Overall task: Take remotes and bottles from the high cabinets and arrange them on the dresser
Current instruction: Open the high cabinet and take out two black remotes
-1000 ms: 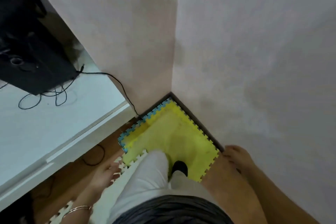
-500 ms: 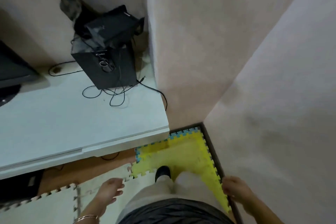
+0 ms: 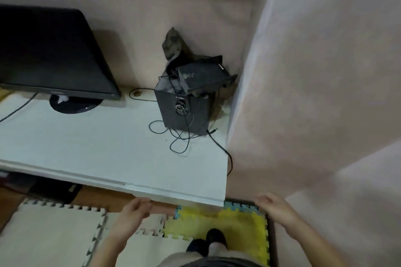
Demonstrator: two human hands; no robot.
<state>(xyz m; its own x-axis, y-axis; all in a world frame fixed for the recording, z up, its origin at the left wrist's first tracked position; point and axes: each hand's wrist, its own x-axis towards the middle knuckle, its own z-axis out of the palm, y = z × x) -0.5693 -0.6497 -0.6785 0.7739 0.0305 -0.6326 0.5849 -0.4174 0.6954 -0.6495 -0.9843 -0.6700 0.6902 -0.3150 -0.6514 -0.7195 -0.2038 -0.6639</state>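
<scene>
Pinkish walls (image 3: 325, 71) close off the right side of this corner, and a white counter (image 3: 97, 147) runs from them away to the left. A second ago the person faced the bare corner itself, head down over the yellow foam mat (image 3: 227, 221). Since then they have swung left, so the counter now fills the middle of the view and a black monitor (image 3: 50, 50) has come in at the far left. A black speaker (image 3: 184, 112) stands at the far right end of the counter. A smaller box (image 3: 201, 76) lies tilted on top of it, and loose cables (image 3: 180, 138) loop in front, one trailing off the right edge.

Both hands have lifted with the turn. The left hand (image 3: 132, 214) hangs just short of the counter's near edge, fingers loosely curled, nothing in it. The right hand (image 3: 275, 208) is out beside the right wall, also slack and empty; whether it touches the wall I cannot tell. One dark shoe (image 3: 213, 238) is planted on the yellow mat, with pale mats (image 3: 54, 234) spreading to the left.

No remotes and no bottles are to be seen, and the high cabinets are out of sight. My reading is that this counter is where things are to be laid out, most likely on the stretch between monitor and speaker. Nothing has been fetched yet. The person looks to be squaring up to the furniture before reaching upward.
</scene>
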